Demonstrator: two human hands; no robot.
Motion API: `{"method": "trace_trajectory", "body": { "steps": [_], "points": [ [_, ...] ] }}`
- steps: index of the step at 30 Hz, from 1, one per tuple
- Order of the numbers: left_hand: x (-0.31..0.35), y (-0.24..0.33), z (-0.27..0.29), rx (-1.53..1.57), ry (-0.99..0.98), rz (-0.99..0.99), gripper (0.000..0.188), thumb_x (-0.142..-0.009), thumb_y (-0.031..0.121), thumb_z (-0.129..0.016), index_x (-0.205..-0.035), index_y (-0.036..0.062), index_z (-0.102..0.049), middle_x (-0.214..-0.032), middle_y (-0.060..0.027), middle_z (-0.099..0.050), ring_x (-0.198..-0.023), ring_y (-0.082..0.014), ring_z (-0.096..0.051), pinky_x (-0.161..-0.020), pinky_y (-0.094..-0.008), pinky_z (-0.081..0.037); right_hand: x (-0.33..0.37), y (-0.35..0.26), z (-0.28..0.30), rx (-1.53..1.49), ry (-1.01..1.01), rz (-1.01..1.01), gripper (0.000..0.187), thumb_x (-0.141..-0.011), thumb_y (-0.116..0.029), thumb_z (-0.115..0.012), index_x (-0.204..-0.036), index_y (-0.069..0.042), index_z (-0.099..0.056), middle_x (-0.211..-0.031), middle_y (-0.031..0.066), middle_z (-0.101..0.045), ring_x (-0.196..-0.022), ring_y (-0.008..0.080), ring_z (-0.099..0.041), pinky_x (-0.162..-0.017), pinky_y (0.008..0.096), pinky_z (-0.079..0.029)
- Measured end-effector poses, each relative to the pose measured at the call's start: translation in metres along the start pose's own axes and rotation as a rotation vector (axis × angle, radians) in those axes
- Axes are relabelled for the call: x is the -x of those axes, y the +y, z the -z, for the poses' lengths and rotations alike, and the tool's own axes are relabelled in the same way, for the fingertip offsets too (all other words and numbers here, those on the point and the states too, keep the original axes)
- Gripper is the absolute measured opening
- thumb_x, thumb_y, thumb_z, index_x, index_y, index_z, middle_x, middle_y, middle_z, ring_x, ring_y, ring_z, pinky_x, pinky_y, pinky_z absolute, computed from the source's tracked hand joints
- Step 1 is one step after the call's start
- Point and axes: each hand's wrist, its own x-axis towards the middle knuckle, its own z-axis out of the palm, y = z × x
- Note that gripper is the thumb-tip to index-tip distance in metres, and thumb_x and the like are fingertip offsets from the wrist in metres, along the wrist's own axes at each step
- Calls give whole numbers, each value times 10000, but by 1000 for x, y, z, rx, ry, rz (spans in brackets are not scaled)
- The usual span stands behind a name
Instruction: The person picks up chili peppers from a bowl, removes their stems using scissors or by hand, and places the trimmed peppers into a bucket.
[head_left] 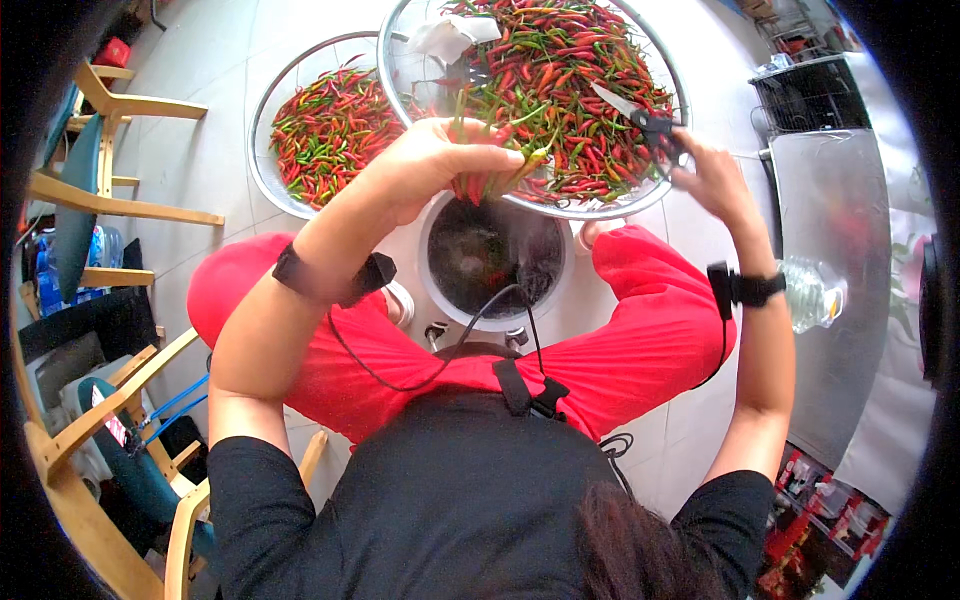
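My left hand [430, 165] is closed round a bunch of red and green chili peppers [475, 185], their stems sticking out past the thumb. It hovers over the near left edge of a large round metal basin [684, 105] heaped with loose chilies. In my right hand [712, 182], at the basin's right side, is a pair of scissors [652, 124] with black handles. A silver blade points up and left over the chilies, apart from the bunch. Below my left hand, between my legs, stands a white bucket [490, 325] with a dark inside; its contents are hard to make out.
A smaller round basin [256, 165] of chilies sits at the left, against the large one. White crumpled material [450, 38] lies in the large basin. Wooden chairs [130, 205] line the left side. A clear plastic bottle [808, 293] is beside my right forearm. Cables hang over my lap.
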Motion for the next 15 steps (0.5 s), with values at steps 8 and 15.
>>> {"method": "trace_trajectory", "body": {
  "steps": [8, 15],
  "points": [
    [1, 0, 7, -73, -178, 63, 252, -801, 242, -828, -893, 46, -699, -749, 1, -623, -638, -100, -575, -588, -254, -424, 133, -125, -10, -1331, -379, -263, 528, -963, -516, -613, -1096, -6, -573, -907, 8, -563, -831, 112, -522, -746, 293, -461],
    [11, 5, -7, -70, -266, 304, 282, -806, 100, -835, -1020, 44, -662, -904, -25, -683, -751, -87, -654, -624, -212, -508, 170, -163, -31, -1361, -544, -327, 410, -1036, -400, -527, -966, -6, -615, -747, -4, -569, -698, 83, -531, -638, 250, -446]
  ]
}}
